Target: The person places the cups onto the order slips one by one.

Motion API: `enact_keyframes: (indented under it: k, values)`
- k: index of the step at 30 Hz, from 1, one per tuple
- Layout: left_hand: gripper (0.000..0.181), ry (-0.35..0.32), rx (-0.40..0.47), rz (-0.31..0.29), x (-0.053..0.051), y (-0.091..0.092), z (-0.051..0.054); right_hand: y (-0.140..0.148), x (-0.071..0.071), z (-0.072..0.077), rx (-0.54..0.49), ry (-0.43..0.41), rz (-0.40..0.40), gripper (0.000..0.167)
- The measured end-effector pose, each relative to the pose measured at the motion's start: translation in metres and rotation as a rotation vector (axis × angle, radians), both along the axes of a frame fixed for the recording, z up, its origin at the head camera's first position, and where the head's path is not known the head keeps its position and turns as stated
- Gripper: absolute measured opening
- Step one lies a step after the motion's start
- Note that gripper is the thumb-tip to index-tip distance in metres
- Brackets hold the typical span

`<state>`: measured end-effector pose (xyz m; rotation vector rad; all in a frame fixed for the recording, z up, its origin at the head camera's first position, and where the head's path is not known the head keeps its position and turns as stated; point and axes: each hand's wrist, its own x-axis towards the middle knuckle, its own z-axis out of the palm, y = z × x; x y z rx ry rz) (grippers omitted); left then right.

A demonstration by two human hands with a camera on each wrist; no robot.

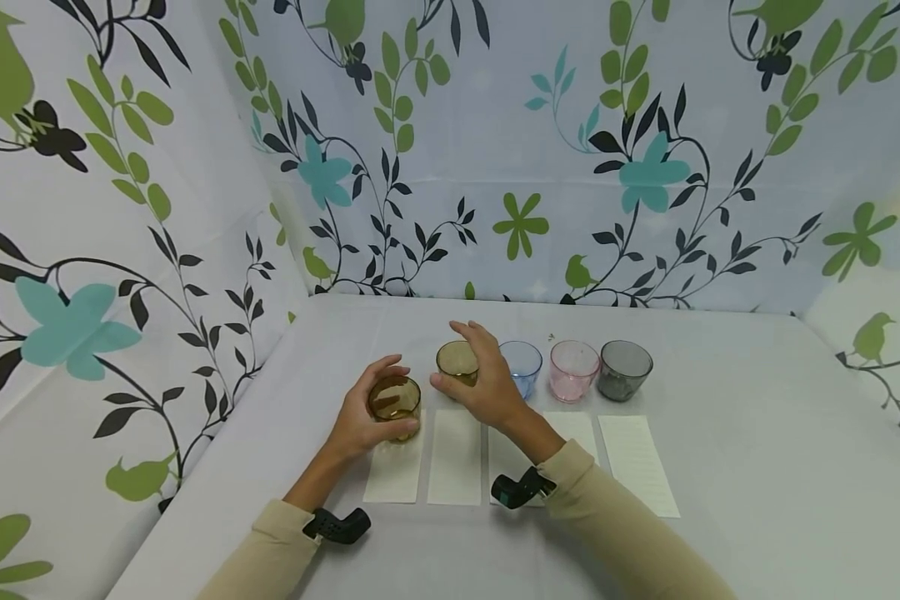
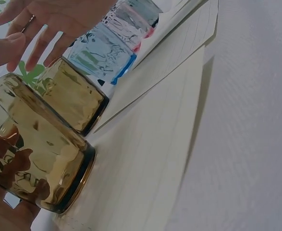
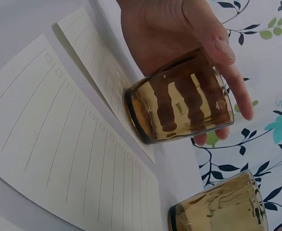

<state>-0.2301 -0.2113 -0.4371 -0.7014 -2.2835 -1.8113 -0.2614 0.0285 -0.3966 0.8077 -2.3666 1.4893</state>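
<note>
Left hand [image 1: 358,418]: grip clamped round first amber glass [image 1: 395,398], at far end of leftmost paper slip [image 1: 392,477], toward left edge of surface [image 1: 765,467]. Right hand [image 1: 495,390]: grip apart, beside second amber glass [image 1: 455,359]; contact unclear. Blue glass [image 1: 524,367], pink glass [image 1: 572,372], grey glass [image 1: 625,372] alongside, toward far edge.

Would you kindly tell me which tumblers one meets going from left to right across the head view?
Round translucent amber tumbler held in the left hand, second translucent amber tumbler, translucent blue tumbler, translucent pink tumbler, translucent dark grey tumbler.
</note>
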Motion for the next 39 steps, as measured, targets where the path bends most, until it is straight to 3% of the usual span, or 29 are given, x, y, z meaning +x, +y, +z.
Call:
enact_keyframes:
  k: [12, 22, 30, 39]
  values:
    - [0.075, -0.045, 0.039, 0.032, -0.003, 0.003, -0.005, -0.005, -0.008, -0.003, -0.022, -0.033, -0.027, 0.086]
    - [0.065, -0.078, 0.098, 0.046, 0.004, 0.006, -0.012, -0.013, -0.008, -0.015, -0.016, -0.097, -0.06, 0.08]
    - [0.064, -0.128, 0.152, 0.067, 0.006, 0.009, -0.01, -0.015, -0.013, -0.02, -0.008, -0.126, -0.094, 0.082]
    - [0.063, -0.133, 0.161, 0.07, 0.004, 0.01, -0.009, -0.015, -0.021, -0.024, -0.014, -0.286, -0.139, 0.086]
